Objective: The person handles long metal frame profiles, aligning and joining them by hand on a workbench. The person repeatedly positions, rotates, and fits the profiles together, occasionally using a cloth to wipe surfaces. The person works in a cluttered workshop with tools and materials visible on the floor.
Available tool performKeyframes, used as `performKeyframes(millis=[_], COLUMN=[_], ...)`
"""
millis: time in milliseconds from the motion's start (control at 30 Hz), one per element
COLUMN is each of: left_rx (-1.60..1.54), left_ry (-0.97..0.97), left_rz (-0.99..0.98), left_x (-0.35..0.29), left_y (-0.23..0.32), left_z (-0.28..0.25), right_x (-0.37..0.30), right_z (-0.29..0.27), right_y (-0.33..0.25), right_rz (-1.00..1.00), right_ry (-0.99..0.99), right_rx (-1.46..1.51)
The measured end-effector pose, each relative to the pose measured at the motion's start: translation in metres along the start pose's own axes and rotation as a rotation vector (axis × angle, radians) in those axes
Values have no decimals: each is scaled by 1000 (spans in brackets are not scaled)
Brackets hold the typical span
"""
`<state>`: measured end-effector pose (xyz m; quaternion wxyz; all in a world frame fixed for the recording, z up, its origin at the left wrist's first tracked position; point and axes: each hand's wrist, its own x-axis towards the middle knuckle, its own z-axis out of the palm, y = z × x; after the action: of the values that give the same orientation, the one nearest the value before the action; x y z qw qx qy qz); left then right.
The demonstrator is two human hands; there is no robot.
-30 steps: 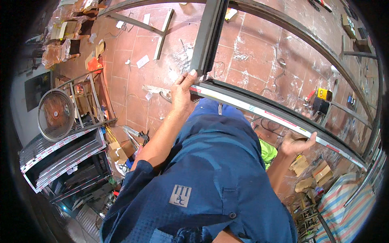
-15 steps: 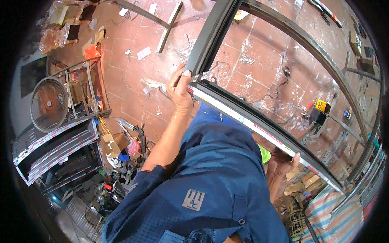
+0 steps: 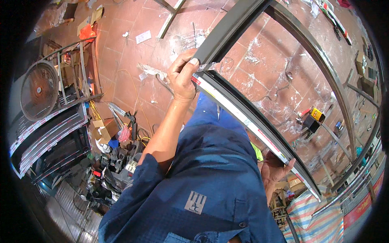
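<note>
Over the last second, the dark metal frame (image 3: 231,30) has come to slant more steeply across the person's front, though the view swung too, so it is probably being turned, its near bar (image 3: 259,131) held above the tiled floor (image 3: 129,87). The left hand (image 3: 183,76) grips the frame's near left corner, thumb uppermost, forearm stretched forward; the right hand (image 3: 274,171) supports the frame's near bar toward its right end, palm upward, thumb against the outer edge.
</note>
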<state>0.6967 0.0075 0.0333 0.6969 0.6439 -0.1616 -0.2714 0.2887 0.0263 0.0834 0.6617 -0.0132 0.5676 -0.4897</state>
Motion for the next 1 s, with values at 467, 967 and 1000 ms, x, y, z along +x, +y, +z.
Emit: performKeyframes(millis=[467,967,1000], left_rx=[36,68,79], left_ry=[-35,-142,-152], left_rz=[26,67,96], left_x=[50,65,65], left_y=[1,1,-4], left_z=[-8,-25,-28], right_x=[9,8,9], right_z=[40,42,39], right_y=[23,43,42], right_rz=[-38,-71,-62], right_ry=[36,29,5], right_rx=[30,-14,-17])
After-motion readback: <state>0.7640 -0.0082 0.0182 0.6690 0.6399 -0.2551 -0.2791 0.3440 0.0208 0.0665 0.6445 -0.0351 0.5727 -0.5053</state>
